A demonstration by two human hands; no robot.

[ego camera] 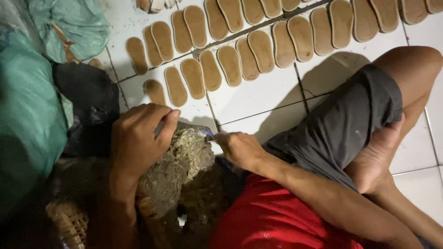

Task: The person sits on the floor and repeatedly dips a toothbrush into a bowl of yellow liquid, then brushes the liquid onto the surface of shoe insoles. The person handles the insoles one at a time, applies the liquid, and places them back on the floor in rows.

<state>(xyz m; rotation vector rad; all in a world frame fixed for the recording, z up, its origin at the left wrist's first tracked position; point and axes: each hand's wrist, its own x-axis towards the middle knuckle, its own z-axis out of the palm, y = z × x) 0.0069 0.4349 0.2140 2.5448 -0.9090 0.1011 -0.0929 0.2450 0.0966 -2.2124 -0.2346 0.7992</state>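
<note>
Left arm: enters from the 7 o'clock edge, forearm running up toward centre frame, wrist bent inward.
Left hand (138, 138): curled and clamped on the top edge of a flat grey piece coated with a rough fibrous layer (177, 168); thumb lies across its upper rim, fingers wrapped behind.
Right arm: comes in from 4 o'clock, forearm laid diagonally over the red shirt (272, 216), pointing toward 10 o'clock.
Right hand (240, 148): fingers pinched together on a small blue-tipped tool (206, 133); the tip touches the coated piece at its 2 o'clock corner.
Coated piece: centre frame, just below the left hand, tilted, resting over the lap.
Floor (258, 99): white tiles; rows of tan sole-shaped pieces (230, 64) laid side by side at 12 o'clock.
Left side: green plastic bags (27, 115) at 9 o'clock.
Leg: bent knee in grey shorts (341, 124) at 3 o'clock.
</note>
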